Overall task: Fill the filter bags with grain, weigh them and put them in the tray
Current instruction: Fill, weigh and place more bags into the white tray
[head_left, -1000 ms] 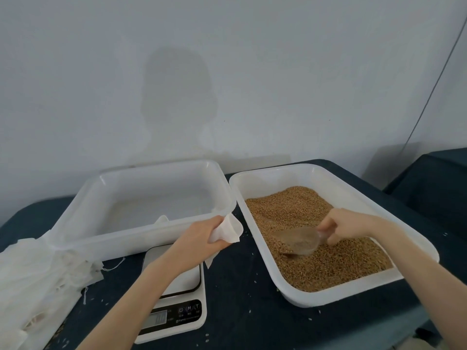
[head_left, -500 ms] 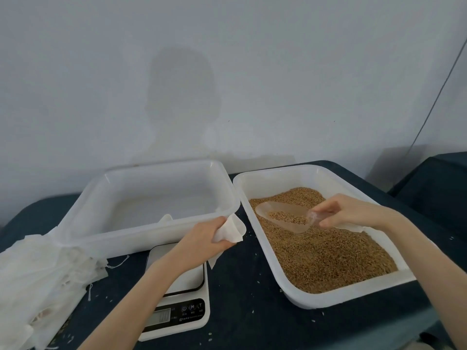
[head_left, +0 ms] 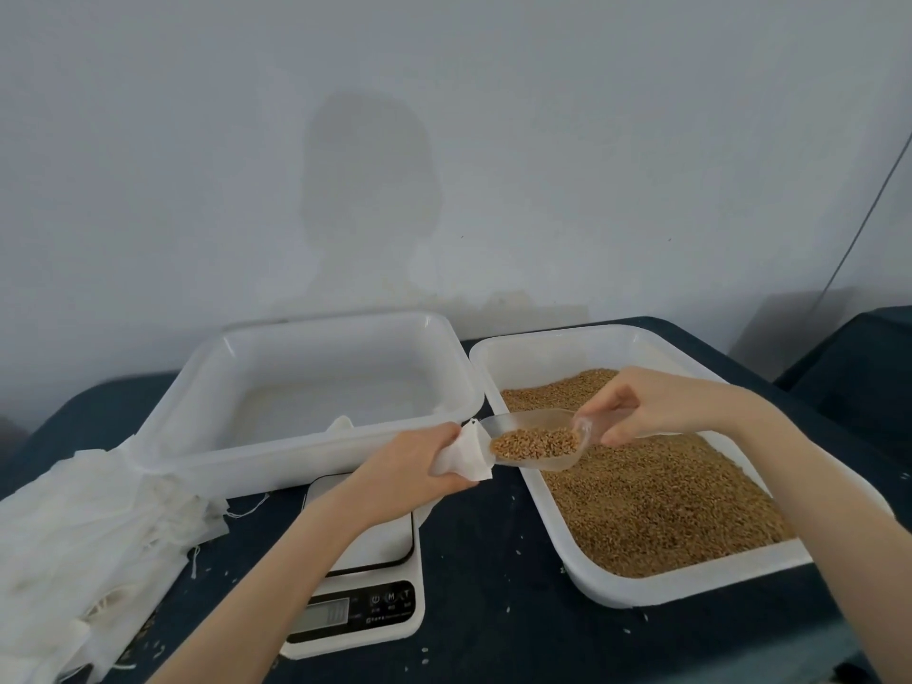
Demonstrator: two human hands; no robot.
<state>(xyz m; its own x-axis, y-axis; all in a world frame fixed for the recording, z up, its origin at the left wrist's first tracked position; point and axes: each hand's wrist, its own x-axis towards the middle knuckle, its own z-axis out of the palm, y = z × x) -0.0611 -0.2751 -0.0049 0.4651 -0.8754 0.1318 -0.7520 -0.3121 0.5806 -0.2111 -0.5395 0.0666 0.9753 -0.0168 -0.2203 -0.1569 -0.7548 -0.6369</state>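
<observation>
Since half a second ago, the clear plastic scoop (head_left: 535, 444), loaded with golden-brown grain (head_left: 656, 501), has travelled left from above the grain tray until its lip meets the mouth of the small white filter bag (head_left: 466, 459).

Both hands work above a dark blue tabletop (head_left: 498, 560) speckled with stray grains. The left hand (head_left: 419, 466) curls round the bag and grips it, just above a white digital kitchen scale (head_left: 367, 580). The right hand (head_left: 646, 404) pinches the scoop's handle.

On the right sits a white rectangular plastic tray (head_left: 691, 587) of grain. On the left, behind the scale, sits a translucent white plastic tray (head_left: 316, 461). A heap of white filter bags with loose strings (head_left: 84, 545) lies at the left edge.

Behind everything rises a plain pale grey wall (head_left: 543, 140) carrying the person's soft shadow, with a thin dark cable (head_left: 868, 209) running down its right side.
</observation>
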